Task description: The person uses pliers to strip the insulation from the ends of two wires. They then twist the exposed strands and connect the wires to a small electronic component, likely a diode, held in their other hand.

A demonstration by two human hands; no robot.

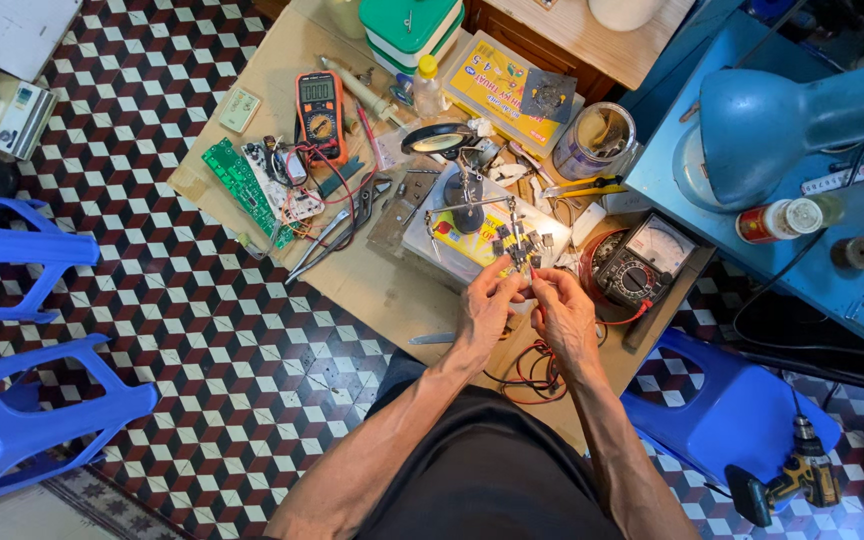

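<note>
Together, both hands (527,300) pinch a small component (519,252), upright, leads pointing away.

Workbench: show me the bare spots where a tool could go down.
Bare wood lies on the workbench between the pliers and the left hand, down to its near edge. Another strip runs left of the orange multimeter. From the green circuit board across to the analog meter it is crowded.
</note>
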